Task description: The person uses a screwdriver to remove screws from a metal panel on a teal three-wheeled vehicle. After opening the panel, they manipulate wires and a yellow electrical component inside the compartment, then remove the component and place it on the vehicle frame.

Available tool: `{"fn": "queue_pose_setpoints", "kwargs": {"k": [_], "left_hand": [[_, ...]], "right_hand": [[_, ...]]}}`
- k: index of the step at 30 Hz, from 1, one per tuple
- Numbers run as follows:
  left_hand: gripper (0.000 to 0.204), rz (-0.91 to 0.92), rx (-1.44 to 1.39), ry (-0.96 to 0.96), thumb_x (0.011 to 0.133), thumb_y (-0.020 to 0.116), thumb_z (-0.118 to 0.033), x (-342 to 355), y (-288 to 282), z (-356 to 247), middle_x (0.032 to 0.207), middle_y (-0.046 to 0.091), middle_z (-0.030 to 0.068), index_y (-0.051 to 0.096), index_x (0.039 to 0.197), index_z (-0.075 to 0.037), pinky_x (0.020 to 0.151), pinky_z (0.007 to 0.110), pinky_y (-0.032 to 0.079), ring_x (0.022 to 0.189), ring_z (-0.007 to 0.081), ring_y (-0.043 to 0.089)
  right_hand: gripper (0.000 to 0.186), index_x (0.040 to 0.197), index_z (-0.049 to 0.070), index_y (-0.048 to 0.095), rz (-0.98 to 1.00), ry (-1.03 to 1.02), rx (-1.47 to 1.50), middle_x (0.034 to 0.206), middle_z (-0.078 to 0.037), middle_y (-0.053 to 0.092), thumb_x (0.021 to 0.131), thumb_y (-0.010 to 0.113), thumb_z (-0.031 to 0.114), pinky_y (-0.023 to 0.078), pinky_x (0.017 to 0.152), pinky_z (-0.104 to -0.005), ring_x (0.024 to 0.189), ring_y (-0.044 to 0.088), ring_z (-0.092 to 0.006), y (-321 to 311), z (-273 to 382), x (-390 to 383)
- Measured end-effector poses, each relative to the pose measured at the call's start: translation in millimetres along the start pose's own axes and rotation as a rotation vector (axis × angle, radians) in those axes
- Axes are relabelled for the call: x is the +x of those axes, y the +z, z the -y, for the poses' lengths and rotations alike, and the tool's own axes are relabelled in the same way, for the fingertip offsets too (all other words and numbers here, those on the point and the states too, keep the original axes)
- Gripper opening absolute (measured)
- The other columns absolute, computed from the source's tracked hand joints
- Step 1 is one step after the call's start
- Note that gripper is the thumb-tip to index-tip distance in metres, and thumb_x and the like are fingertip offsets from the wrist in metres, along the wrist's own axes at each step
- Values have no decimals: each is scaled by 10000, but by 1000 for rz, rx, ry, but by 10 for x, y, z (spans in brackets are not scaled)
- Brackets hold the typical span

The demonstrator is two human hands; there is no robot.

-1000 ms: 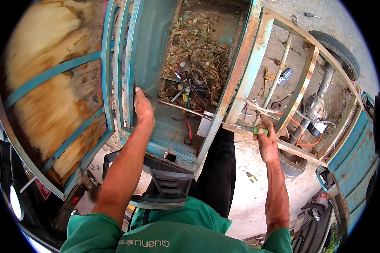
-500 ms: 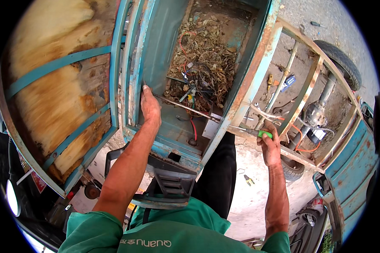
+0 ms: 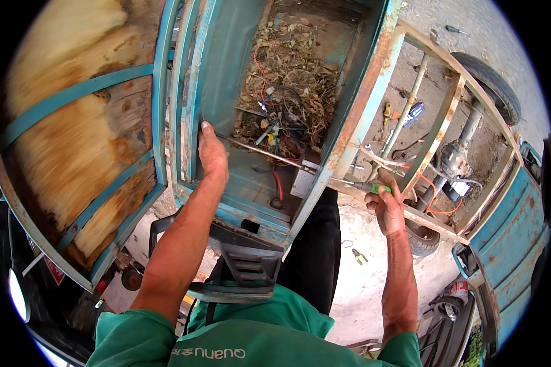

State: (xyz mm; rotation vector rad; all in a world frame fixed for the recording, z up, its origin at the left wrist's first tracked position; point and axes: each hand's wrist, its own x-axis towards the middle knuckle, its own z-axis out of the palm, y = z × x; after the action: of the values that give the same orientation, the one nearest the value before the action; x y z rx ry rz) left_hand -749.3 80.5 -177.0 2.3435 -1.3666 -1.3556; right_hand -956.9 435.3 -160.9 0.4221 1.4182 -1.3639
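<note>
My left hand (image 3: pixel 213 156) lies against the inner left wall of a blue metal box (image 3: pixel 226 79), one finger or thumb stretched along it, the others mostly hidden. Beside this hand begins a thin metal rod (image 3: pixel 263 151) that crosses the box to a small pale box (image 3: pixel 304 180) at the right wall. Outside that wall, my right hand (image 3: pixel 388 205) is closed round the green handle of a screwdriver (image 3: pixel 381 188). The screwdriver's shaft points left toward the wall; its tip is too small to make out.
Dry leaves (image 3: pixel 294 73) and tangled wires (image 3: pixel 278 119) fill the box's far part. A rusty frame (image 3: pixel 438 137) with an axle (image 3: pixel 456 160) and wheel (image 3: pixel 487 85) stands right. A wood-lined panel (image 3: pixel 86 134) is left. Pliers (image 3: pixel 359 257) lie on the ground.
My right hand has turned slightly round the screwdriver handle, with the fingers shifted. The view has moved a little; my left hand stays at the wall.
</note>
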Motion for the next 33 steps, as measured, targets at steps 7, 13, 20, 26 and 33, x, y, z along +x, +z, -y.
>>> {"fn": "queue_pose_setpoints", "kwargs": {"k": [7,13,20,26,33], "left_hand": [[699,-2,51,-19,999,294,-594,-20,2,-22,1532,366,97,331,1503,-110,1017,558,423,1393,339,347],[581,-52,27,26,1002,337,-573,-21,21,21,1282,459,101,494,1316,-111,927,538,443,1192,304,452],[600,-26,41,23,994,352,-588,1,25,23,1299,464,104,481,1325,-105,917,527,439,1221,320,444],[587,-31,42,44,993,363,-588,74,7,91,1269,477,93,495,1299,-104,897,520,446,1195,310,457],[612,-26,65,34,989,366,-599,36,17,64,1259,480,90,483,1326,-102,910,530,440,1178,304,474]], "right_hand": [[342,970,27,581,-103,164,-310,728,-32,569,1008,535,363,413,569,-265,558,480,-106,-48,-115,19],[245,1165,25,547,-36,-223,-163,951,-40,597,954,622,124,484,789,-278,823,560,-116,-115,-324,-18],[458,1276,-9,488,-30,109,-153,850,-75,602,1002,533,355,453,558,-250,586,541,-113,-111,-171,28],[400,1292,-1,485,-22,-194,-190,964,-75,589,991,571,249,470,698,-262,732,560,-120,-166,-293,7],[400,1312,16,487,116,139,-90,966,-69,569,993,565,244,469,625,-274,732,558,-117,-321,-199,89]]}}
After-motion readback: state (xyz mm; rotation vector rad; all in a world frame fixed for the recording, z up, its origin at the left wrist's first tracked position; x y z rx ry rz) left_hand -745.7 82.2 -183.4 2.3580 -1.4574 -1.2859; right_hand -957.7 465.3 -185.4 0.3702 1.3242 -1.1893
